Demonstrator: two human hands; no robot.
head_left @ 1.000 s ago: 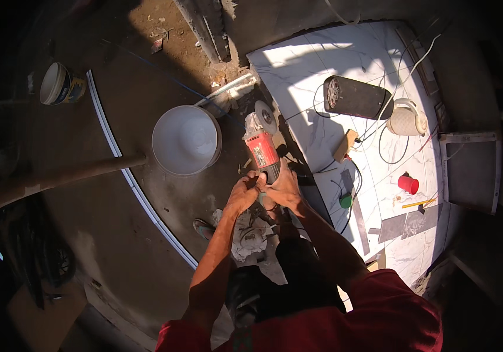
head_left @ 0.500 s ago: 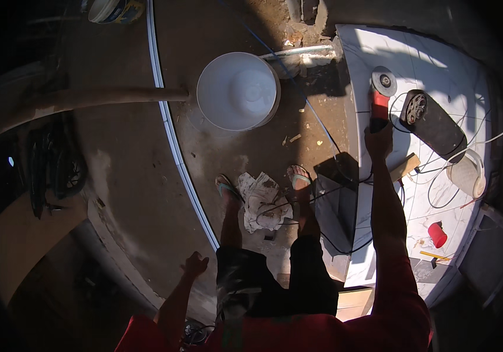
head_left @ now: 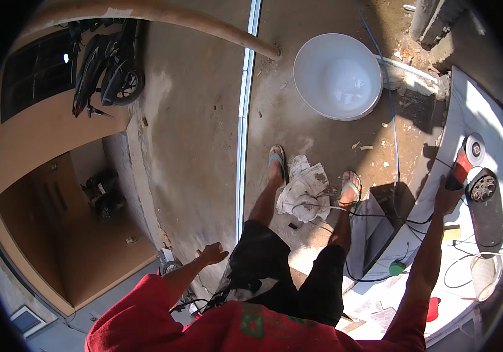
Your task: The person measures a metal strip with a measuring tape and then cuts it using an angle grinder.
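Note:
My right hand (head_left: 446, 200) is wrapped round the dark handle of a red angle grinder (head_left: 463, 166), whose round disc (head_left: 474, 149) points away from me. The grinder is over a white marbled tile surface (head_left: 460, 111) on the right. Just beside it lies a long dark oblong object (head_left: 487, 214) with a round patterned end. My left hand (head_left: 211, 254) hangs by my left thigh, holding nothing, its fingers loosely bent and apart.
A large white tub (head_left: 338, 76) stands ahead of my feet. A crumpled whitish sack (head_left: 304, 190) lies between them. Dark cables (head_left: 375, 215) cross near my right leg. A green round item (head_left: 397, 268) is by the tiles; a motorbike (head_left: 119, 76) stands far left.
The view has swung, so the tub, my feet and the metal rail appear farther right. My right hand still grips the grinder, and my left hand remains by my side.

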